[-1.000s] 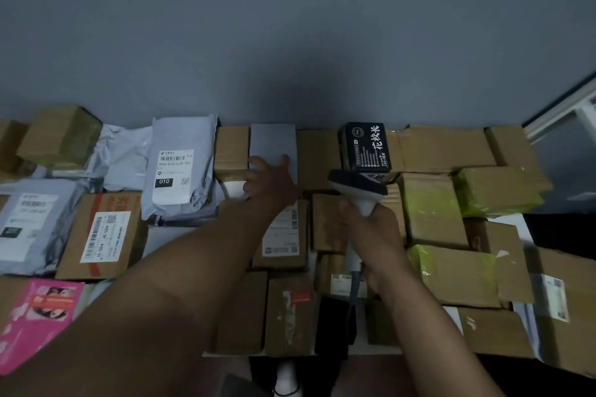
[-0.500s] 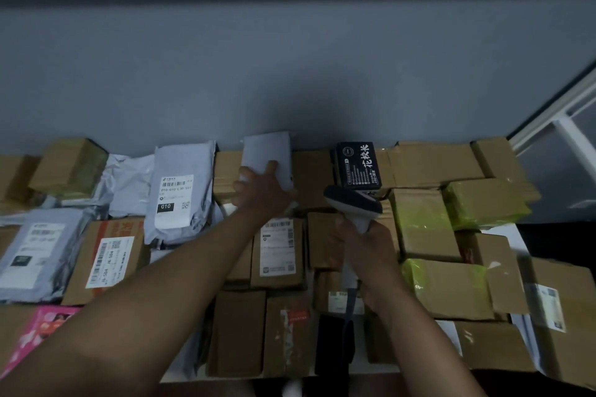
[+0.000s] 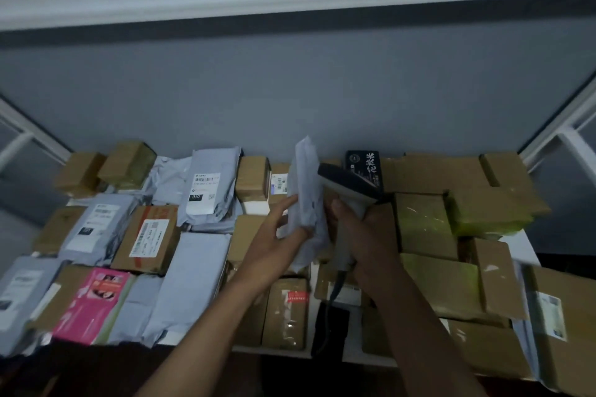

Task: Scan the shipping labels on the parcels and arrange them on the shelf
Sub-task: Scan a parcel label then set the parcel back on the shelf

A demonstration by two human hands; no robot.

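Head view: my left hand [image 3: 274, 245] grips the grey parcel [image 3: 304, 203] upright, just beside the scanner [image 3: 350, 193] my right hand [image 3: 364, 235] clasps.

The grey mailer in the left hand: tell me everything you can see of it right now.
The grey mailer is a soft, crinkled pale grey plastic bag, lifted off the pile and standing nearly upright, its top near the back wall. The left hand grips its lower part, fingers curled round it. No label shows on the visible face. The scanner, held in the right hand, has its head right beside it.
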